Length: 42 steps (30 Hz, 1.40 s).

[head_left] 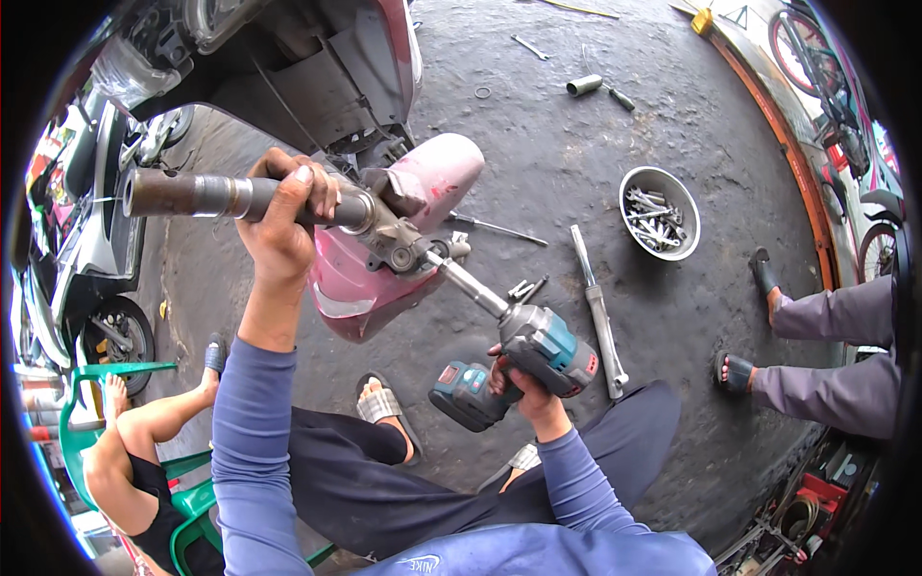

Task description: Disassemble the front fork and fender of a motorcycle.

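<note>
My left hand [288,202] is wrapped around a thick, worn metal tube [182,194], holding it roughly level. The tube's right end meets a dirty metal clamp bracket [396,240] above the pink front fender [365,288] of a motorbike. In my right hand [526,389] is a teal and black cordless impact wrench [547,350], gripped by its handle above the battery. A long socket [471,283] on the wrench points up and left, its tip at the bracket; whether it is seated on a bolt I cannot tell.
On the dark floor lie a fork leg [600,331], a screwdriver [509,230], a spanner [530,47] and a short cylinder [584,85]. A metal bowl [691,200] holds several spanners. Another person's legs [826,312] are at right; someone sits on a green chair [72,422] at left.
</note>
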{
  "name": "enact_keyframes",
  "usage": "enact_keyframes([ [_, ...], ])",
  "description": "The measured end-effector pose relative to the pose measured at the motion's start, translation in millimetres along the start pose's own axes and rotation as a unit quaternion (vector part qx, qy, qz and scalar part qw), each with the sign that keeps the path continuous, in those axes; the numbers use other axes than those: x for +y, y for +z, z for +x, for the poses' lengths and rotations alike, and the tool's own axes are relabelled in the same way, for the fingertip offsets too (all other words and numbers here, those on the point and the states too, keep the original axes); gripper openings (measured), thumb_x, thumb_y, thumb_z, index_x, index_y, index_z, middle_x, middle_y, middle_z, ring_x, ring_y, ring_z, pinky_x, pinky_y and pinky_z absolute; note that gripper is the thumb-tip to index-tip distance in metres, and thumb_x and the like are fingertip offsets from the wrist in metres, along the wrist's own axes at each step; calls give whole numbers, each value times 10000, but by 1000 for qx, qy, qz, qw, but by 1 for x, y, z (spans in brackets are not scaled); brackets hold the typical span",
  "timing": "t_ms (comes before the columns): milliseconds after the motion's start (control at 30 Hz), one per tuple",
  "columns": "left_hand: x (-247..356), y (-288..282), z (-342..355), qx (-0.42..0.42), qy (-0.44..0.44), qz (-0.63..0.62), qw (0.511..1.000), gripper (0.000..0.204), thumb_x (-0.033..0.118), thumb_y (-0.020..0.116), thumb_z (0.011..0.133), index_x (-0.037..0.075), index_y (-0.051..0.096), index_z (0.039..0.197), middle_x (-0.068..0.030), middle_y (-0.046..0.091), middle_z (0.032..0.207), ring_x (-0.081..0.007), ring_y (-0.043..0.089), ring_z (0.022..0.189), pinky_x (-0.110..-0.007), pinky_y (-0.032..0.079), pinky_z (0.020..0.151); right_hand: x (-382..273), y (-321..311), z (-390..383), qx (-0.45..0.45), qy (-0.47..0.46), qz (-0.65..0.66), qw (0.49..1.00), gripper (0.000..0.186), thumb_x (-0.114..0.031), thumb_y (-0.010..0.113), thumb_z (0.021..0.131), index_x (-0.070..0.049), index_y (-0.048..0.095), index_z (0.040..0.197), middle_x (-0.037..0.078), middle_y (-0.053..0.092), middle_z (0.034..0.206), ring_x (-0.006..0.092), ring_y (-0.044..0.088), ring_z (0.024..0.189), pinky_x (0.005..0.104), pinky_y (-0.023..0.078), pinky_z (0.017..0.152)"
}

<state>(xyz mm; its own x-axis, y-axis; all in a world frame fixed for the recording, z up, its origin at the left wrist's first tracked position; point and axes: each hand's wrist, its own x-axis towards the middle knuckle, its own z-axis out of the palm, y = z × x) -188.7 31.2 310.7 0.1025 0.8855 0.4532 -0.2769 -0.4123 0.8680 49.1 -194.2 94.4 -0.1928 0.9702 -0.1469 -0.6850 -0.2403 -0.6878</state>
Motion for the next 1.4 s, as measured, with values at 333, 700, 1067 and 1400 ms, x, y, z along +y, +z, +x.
enact_keyframes([
  [333,2,-9,-1,-18,-18,46,999,155,147,531,894,112,412,801,-44,425,638,-160,430,603,-358,431,710,-11,6,18,20,63,72,995,426,-292,649,955,40,559,1206,69,529,770,170,538,720,342,481,712],
  [700,3,-11,-6,-20,-16,46,999,155,146,537,872,111,402,804,-42,424,640,-161,431,606,-361,420,709,-12,31,25,-3,113,161,980,273,-258,626,985,-23,556,1107,38,530,766,138,527,691,322,468,694],
  [1067,-1,-20,3,10,-19,43,999,144,152,539,874,113,419,807,-49,422,627,-163,425,597,-360,425,701,-2,10,31,-3,45,13,999,308,-289,715,973,-38,580,1087,42,562,813,145,543,733,318,466,722],
  [1400,-2,-14,7,11,-21,53,998,154,153,536,881,115,413,795,-49,418,624,-169,430,601,-367,436,707,2,-32,0,-13,21,38,999,554,-395,746,910,16,591,1248,125,657,886,241,655,828,389,531,757],
])
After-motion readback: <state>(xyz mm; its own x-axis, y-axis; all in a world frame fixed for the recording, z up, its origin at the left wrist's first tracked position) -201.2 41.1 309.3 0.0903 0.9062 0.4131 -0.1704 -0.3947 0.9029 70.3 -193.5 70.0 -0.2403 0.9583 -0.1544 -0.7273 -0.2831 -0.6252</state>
